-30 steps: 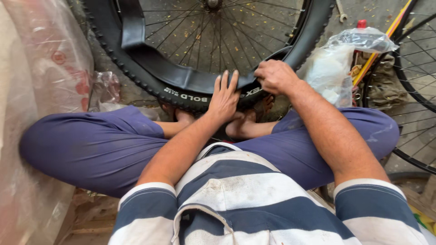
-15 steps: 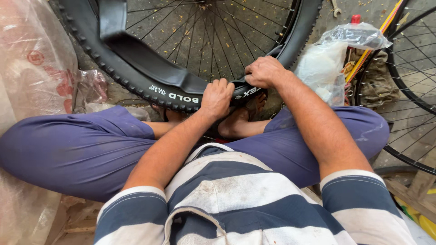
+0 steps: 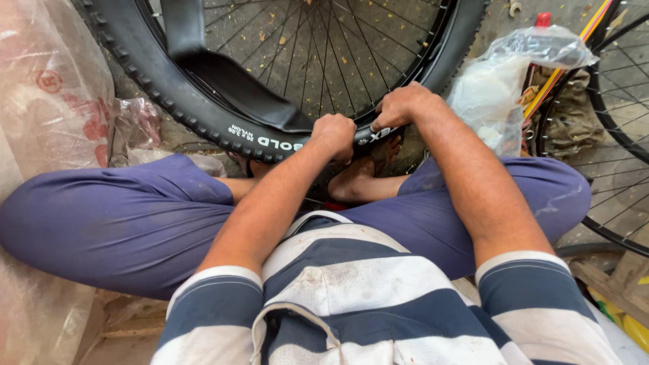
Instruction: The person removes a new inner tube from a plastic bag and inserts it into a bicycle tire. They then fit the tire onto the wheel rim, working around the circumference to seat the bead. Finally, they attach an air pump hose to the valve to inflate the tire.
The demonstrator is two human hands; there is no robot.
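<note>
Hands (image 3: 368,125) grip tyre (image 3: 169,101) over littered concrete floor (image 3: 561,13).

Rough concrete floor (image 3: 493,27) fills the top of the frame. Clear plastic sheeting (image 3: 47,101) lines the left edge; wooden boards (image 3: 608,280) lie lower right.

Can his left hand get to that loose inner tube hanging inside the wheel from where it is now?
Probably yes. The left hand grips the tyre right beside the inner tube, which lies exposed inside the rim with only the spokes behind it.
</note>
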